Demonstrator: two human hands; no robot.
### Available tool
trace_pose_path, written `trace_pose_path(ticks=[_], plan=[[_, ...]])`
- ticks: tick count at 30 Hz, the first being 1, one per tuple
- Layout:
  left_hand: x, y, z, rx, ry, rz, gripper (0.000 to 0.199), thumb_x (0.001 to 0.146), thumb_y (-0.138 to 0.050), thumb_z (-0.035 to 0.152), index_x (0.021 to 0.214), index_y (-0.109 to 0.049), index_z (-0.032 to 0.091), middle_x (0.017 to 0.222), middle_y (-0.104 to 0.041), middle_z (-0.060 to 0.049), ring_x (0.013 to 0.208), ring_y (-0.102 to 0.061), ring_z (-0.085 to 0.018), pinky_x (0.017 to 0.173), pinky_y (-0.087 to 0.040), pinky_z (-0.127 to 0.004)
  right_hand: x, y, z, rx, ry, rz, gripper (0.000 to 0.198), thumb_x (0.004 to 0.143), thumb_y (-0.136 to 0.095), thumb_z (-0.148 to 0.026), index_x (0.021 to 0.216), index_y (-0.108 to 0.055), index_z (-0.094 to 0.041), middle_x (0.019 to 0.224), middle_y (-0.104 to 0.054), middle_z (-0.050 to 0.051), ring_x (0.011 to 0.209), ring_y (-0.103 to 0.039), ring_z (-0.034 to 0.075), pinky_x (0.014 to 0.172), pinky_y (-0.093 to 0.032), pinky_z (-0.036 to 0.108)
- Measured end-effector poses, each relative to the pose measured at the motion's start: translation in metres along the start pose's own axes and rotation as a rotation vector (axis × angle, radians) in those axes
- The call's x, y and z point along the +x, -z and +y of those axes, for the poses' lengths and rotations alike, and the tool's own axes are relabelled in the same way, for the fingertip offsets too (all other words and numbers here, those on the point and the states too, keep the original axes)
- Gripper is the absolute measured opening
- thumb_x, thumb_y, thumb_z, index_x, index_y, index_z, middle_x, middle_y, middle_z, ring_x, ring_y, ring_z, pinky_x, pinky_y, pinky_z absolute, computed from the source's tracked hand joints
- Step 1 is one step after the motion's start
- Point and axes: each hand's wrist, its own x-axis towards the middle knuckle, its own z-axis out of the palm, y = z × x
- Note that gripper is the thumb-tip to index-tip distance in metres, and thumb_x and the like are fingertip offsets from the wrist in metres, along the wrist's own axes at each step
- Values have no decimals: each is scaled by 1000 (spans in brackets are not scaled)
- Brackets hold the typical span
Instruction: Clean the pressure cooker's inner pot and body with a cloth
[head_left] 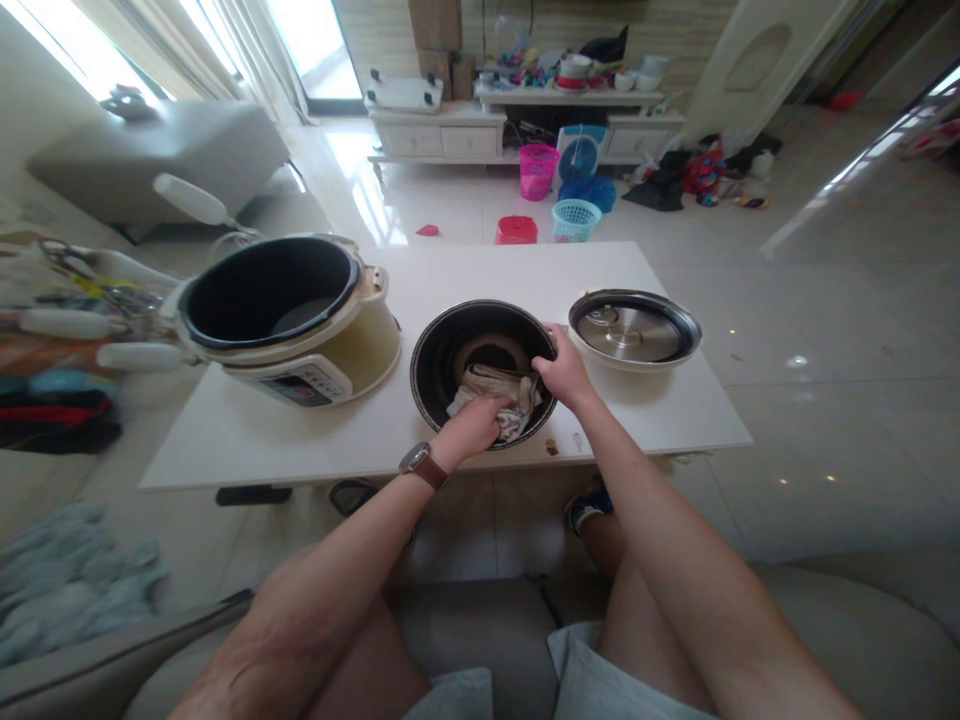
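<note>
The cloth (486, 381) lies beneath the left hand (472, 425), gripped there — the right hand (562, 368) clasps the inner pot (429, 352) by its right rim.

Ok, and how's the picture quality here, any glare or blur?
In the head view, the window is washed out and glare streaks the floor; the fluffy pile at lower left looks smeared; the pot is dark inside, hiding detail.

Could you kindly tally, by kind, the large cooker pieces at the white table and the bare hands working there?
Cooker body: 1
Black pot: 1
Lid: 1
Hands: 2 (left hand on the cloth, right hand at the pot's rim)
Total: 5
</note>
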Motion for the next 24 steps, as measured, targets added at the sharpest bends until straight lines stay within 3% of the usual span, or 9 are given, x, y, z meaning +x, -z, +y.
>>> trace_pose_path(ticks=[4,8,11,14,17,20,22,24], plan=[[2,4,-4,-36,1,14,65,79,-46,0,133,-76,20,133,-78,-11,132,-69,-26,119,-48,-37,3,0,9,80,-28,-107,66,61,-59,-19,127,-65,-24,117,-76,3,110,-68,27,109,-53,47],[2,3,-3,-28,-15,36,62,80,-47,0,131,-77,20,131,-78,-12,129,-70,-27,114,-52,-37,3,-6,14,76,-14,-55,76,57,-52,-15,131,-68,-23,123,-77,3,118,-68,28,116,-50,47],[2,4,2,-43,64,75,60,82,-47,-1,129,-78,21,131,-79,-12,129,-70,-28,112,-53,-37,2,-8,14,83,16,-51,79,55,-49,-14,130,-71,-22,126,-78,3,121,-69,29,118,-49,47],[2,16,5,-59,174,209,57,83,-48,-1,125,-78,22,129,-79,-11,125,-72,-28,109,-54,-38,2,-7,15,77,11,-38,80,54,-49,-14,131,-72,-20,127,-79,4,122,-70,30,117,-51,48],[0,36,7,-11,196,434,57,85,-47,-1,127,-76,23,132,-75,-10,123,-72,-26,108,-55,-36,1,-7,16,76,0,-19,79,55,-49,-13,130,-73,-20,127,-80,4,123,-70,31,117,-51,49],[-2,49,7,131,152,585,62,87,-45,-2,137,-71,22,146,-67,-11,142,-60,-27,120,-47,-39,0,-8,16,68,-3,-14,78,57,-49,-14,130,-73,-21,128,-79,3,125,-69,30,119,-50,49],[-2,47,4,223,121,544,66,87,-43,-3,141,-69,23,154,-61,-11,155,-46,-29,129,-38,-45,0,-9,15,62,-5,-14,78,57,-50,-14,131,-73,-21,128,-79,2,125,-69,30,119,-50,48],[-2,37,-1,260,101,386,67,86,-43,-4,141,-69,22,158,-60,-10,158,-42,-31,130,-35,-48,0,-10,15,60,0,-9,77,57,-50,-15,130,-73,-21,129,-79,2,126,-69,29,120,-49,48]])
